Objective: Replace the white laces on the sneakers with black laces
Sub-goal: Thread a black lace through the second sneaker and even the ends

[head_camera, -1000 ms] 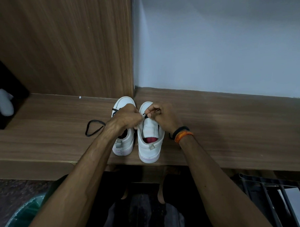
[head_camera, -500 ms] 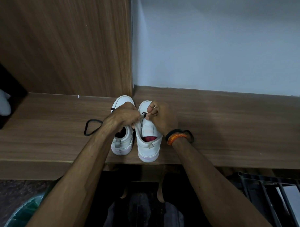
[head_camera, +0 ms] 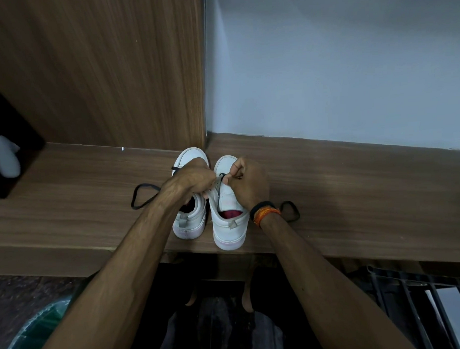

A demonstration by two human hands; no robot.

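- Room: wood-grain panel [head_camera: 95, 69] fills the upper left; a pale wall [head_camera: 337, 66] fills the upper right. They meet at a vertical corner just behind the shoes.
- Surface: brown wooden shelf [head_camera: 354, 191] running the full width, front edge toward me. Dark floor below it, and my feet show there, dim.
- Both forearms reach up from the bottom of the view and converge at the centre of the shelf.
- Right sneaker [head_camera: 229, 221], white, heel toward me, heel sitting at the shelf's front edge. Left sneaker [head_camera: 190, 220], white, just beside it, set slightly further back.
- Left hand [head_camera: 191, 179]: fingers curled, knuckles up, over the left sneaker's opening and reaching across to the right sneaker's inner edge. It is clenched at that eyelet edge; I cannot tell whether on the flap or the lace.
- Right hand [head_camera: 246, 181]: over the right sneaker's tongue, thumb and fingertips pinching the black lace [head_camera: 222, 175] near the front eyelets.
- Right wrist: dark band and orange band [head_camera: 265, 213].
- Black lace loop [head_camera: 143, 195] lies on the shelf left of the left sneaker; another black loop [head_camera: 290, 211] lies beside my right wrist.
- Far left: dark object with a pale rounded shape [head_camera: 5, 160], not identifiable.
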